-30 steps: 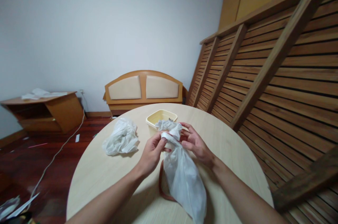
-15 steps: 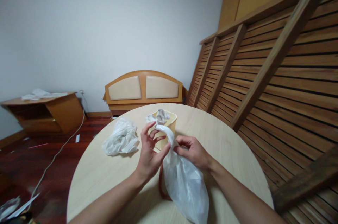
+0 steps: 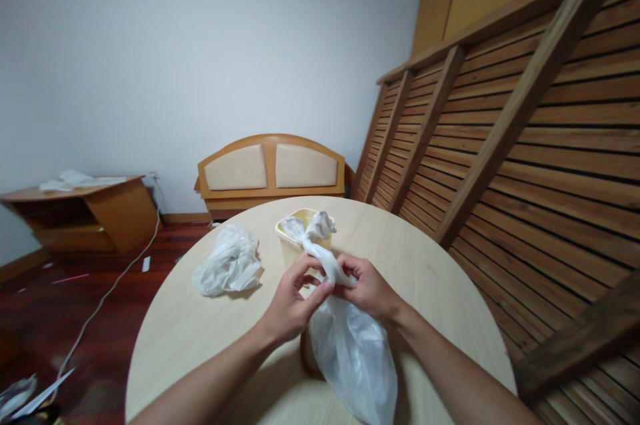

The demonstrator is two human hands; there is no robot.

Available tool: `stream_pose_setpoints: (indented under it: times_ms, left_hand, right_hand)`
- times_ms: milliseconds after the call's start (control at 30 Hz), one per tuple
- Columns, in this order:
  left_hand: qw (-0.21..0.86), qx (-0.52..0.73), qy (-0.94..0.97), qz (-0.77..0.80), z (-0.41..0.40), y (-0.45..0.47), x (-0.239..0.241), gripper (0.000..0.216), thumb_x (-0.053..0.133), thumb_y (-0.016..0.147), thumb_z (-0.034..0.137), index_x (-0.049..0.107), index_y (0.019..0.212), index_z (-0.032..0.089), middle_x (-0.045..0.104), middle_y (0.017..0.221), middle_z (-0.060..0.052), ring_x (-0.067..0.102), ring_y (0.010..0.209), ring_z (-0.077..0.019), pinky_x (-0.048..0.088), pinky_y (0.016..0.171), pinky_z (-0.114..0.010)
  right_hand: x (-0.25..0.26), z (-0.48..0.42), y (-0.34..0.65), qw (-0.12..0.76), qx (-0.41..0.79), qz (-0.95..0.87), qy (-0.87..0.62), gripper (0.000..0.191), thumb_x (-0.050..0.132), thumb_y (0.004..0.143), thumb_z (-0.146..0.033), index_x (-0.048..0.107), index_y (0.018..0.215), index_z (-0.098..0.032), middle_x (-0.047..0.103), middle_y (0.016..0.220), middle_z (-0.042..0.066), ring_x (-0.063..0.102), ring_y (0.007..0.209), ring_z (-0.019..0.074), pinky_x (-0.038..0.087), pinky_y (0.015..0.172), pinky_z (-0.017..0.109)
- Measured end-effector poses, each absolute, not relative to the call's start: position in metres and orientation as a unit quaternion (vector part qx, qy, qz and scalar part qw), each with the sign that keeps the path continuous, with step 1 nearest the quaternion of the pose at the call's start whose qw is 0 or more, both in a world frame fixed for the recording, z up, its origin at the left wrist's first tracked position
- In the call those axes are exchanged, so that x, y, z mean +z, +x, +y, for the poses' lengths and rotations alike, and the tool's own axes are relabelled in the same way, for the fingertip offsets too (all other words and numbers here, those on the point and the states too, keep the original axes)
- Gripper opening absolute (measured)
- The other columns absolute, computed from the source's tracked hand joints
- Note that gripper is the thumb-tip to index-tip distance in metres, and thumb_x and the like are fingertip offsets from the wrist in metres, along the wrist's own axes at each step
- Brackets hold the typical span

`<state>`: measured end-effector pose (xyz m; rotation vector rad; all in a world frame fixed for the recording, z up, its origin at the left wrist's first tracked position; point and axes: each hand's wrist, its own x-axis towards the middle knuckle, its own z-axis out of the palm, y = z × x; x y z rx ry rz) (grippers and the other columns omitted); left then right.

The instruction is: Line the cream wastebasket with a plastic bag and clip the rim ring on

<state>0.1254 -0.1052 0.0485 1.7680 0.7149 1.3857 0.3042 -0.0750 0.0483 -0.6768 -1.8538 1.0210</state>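
Observation:
Both hands grip the twisted neck of a white plastic bag point(image 3: 355, 351), whose full lower part hangs down over the near side of the table. My left hand point(image 3: 300, 295) pinches the neck from the left between thumb and fingers. On the other side my right hand point(image 3: 367, 285) is closed on it, its fingertips partly hidden by the plastic. The bag's gathered top end flares out beyond my fingers, in front of a cream bin point(image 3: 289, 248) standing on the table. Something reddish-brown with a curved edge point(image 3: 310, 355) shows beside the bag, mostly covered.
A crumpled white plastic bag point(image 3: 230, 261) lies left of the bin on the round wooden table point(image 3: 435, 345). Slatted wooden panels point(image 3: 500, 145) lean at the right. Behind stands a padded headboard point(image 3: 273, 165); a low cabinet point(image 3: 115, 211) and a cable point(image 3: 107, 291) are at left.
My left hand has moved down and right, closing on the bag's neck near my right hand. The gathered top has swung rightward, uncovering more of the bin's rim.

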Motion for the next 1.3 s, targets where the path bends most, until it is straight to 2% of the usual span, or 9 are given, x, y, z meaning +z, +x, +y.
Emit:
stream_pose_setpoints:
  times_ms: [200,367,500,600,733,867,1067,1200,1300]
  left_hand:
    - [0.512,0.537,0.632,0.224,-0.102,0.128,0.049,0.053,0.076,0.082,0.039,0.056,0.128,0.022,0.068,0.101,-0.007,0.063,0.093,-0.0194,0.050,0.083,-0.029]
    - [0.605,0.523,0.566,0.197,-0.098,0.119,0.054,0.079,0.080,0.077,0.037,0.044,0.145,0.021,0.072,0.103,-0.009,0.067,0.092,-0.0194,0.051,0.080,-0.026]
    - [0.632,0.522,0.537,0.198,-0.095,0.111,0.059,0.095,0.082,0.074,0.037,0.031,0.153,0.022,0.073,0.104,-0.010,0.069,0.080,-0.0185,0.051,0.068,-0.023]
    - [0.587,0.545,0.570,0.183,-0.097,0.112,0.062,0.098,0.081,0.076,0.037,0.024,0.156,0.027,0.067,0.123,-0.011,0.068,0.102,-0.0229,0.053,0.085,-0.029]
    - [0.511,0.522,0.656,0.189,-0.102,0.117,0.062,0.083,0.073,0.085,0.035,0.028,0.154,0.031,0.052,0.147,-0.012,0.053,0.131,-0.0277,0.042,0.110,-0.041]
    - [0.429,0.510,0.703,0.247,-0.101,0.116,0.057,0.048,0.067,0.090,0.036,0.059,0.136,0.023,0.055,0.144,-0.012,0.049,0.135,-0.0292,0.038,0.114,-0.042]
    - [0.284,0.688,0.596,0.302,-0.095,0.109,0.060,0.034,0.069,0.087,0.038,0.069,0.118,0.022,0.068,0.122,-0.010,0.065,0.111,-0.0223,0.055,0.090,-0.029]
    - [0.207,0.740,0.555,0.319,-0.095,0.108,0.062,0.028,0.071,0.086,0.035,0.070,0.111,0.021,0.068,0.113,-0.007,0.067,0.097,-0.0169,0.056,0.079,-0.023]
    - [0.219,0.717,0.587,0.304,-0.098,0.109,0.057,0.034,0.068,0.089,0.030,0.064,0.121,0.023,0.063,0.128,-0.010,0.068,0.096,-0.0166,0.057,0.076,-0.022]
  right_hand:
    - [0.054,-0.079,0.306,0.419,0.457,-0.748,-0.237,0.030,0.072,0.082,-0.044,0.071,0.097,-0.018,0.068,0.088,0.003,0.062,0.081,0.0201,0.050,0.075,0.030]
    - [0.057,-0.077,0.314,0.484,0.485,-0.685,-0.247,0.034,0.061,0.087,-0.050,0.070,0.089,-0.017,0.066,0.078,0.002,0.055,0.065,0.0159,0.042,0.057,0.024]
    - [0.058,-0.073,0.323,0.576,0.493,-0.601,-0.254,0.023,0.062,0.081,-0.041,0.067,0.080,-0.019,0.062,0.068,0.001,0.052,0.061,0.0158,0.041,0.057,0.024]
    - [0.058,-0.073,0.327,0.590,0.521,-0.578,-0.213,0.025,0.062,0.078,-0.042,0.067,0.087,-0.019,0.063,0.076,0.001,0.053,0.064,0.0161,0.042,0.057,0.024]
    - [0.060,-0.075,0.323,0.532,0.558,-0.602,-0.205,0.050,0.067,0.078,-0.057,0.063,0.112,-0.020,0.068,0.092,0.004,0.061,0.074,0.0186,0.047,0.066,0.027]
    - [0.062,-0.075,0.317,0.524,0.513,-0.620,-0.278,0.037,0.080,0.074,-0.046,0.062,0.091,-0.019,0.065,0.075,-0.001,0.055,0.062,0.0131,0.043,0.058,0.022]
    - [0.066,-0.074,0.323,0.618,0.531,-0.525,-0.247,0.020,0.067,0.080,-0.037,0.054,0.079,-0.022,0.071,0.118,0.005,0.066,0.089,0.0206,0.050,0.074,0.029]
    - [0.067,-0.074,0.329,0.671,0.531,-0.471,-0.214,0.020,0.063,0.077,-0.031,0.045,0.075,-0.024,0.074,0.101,0.001,0.066,0.079,0.0203,0.049,0.067,0.028]
    - [0.068,-0.075,0.333,0.622,0.588,-0.479,-0.196,0.024,0.067,0.075,-0.033,0.046,0.083,-0.026,0.073,0.091,-0.001,0.066,0.072,0.0193,0.047,0.060,0.025]
